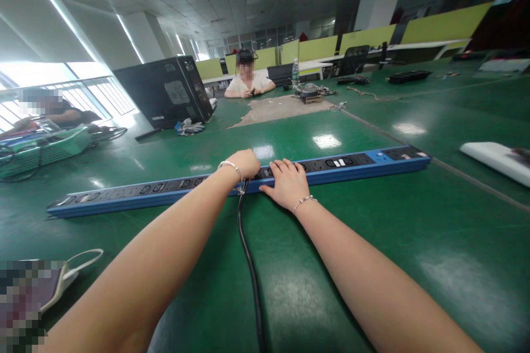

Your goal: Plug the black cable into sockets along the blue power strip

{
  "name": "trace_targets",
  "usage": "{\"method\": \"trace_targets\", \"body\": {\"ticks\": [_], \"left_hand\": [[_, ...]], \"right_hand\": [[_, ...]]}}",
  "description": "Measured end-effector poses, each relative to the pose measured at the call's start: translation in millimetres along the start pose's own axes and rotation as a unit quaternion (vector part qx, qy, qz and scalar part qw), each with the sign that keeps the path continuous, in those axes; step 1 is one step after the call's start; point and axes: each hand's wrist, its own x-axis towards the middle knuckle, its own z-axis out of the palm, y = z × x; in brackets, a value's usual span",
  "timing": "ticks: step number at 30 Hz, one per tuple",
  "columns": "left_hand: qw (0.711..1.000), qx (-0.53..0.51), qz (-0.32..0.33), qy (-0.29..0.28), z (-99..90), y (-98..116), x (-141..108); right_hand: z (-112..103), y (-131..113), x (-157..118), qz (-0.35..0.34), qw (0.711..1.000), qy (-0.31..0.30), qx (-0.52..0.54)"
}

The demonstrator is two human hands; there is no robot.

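Observation:
A long blue power strip (343, 176) with black sockets lies across the green table. My left hand (247, 164) is closed in a fist over the strip's middle, around the end of a black power cable (248, 248). That cable end is hidden inside the fist, so I cannot tell whether its plug sits in a socket. From there the cable runs toward me over the table. Just right of it, my right hand (287, 182) holds the strip, fingers over the top and thumb along the near side. Both wrists wear thin bracelets.
A black computer case (163, 94) stands at the back left, with gloves (189, 127) beside it. A green basket (49, 146) is far left, a phone-like item (31, 292) near left. At right lies a white object (497, 160). Two people sit across the table.

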Motion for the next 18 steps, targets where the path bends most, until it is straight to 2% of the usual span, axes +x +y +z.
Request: {"method": "trace_targets", "body": {"ticks": [12,18], "left_hand": [[1.000,0.024,-0.011,-0.013,0.6,1.5,-6.4],[0.999,0.037,0.003,0.015,5.2,9.6,-7.7]], "right_hand": [[0.7,0.8,-0.3,-0.002,1.000,0.003,-0.001],[0.7,0.8,-0.1,-0.004,1.000,-0.002,-0.006]]}}
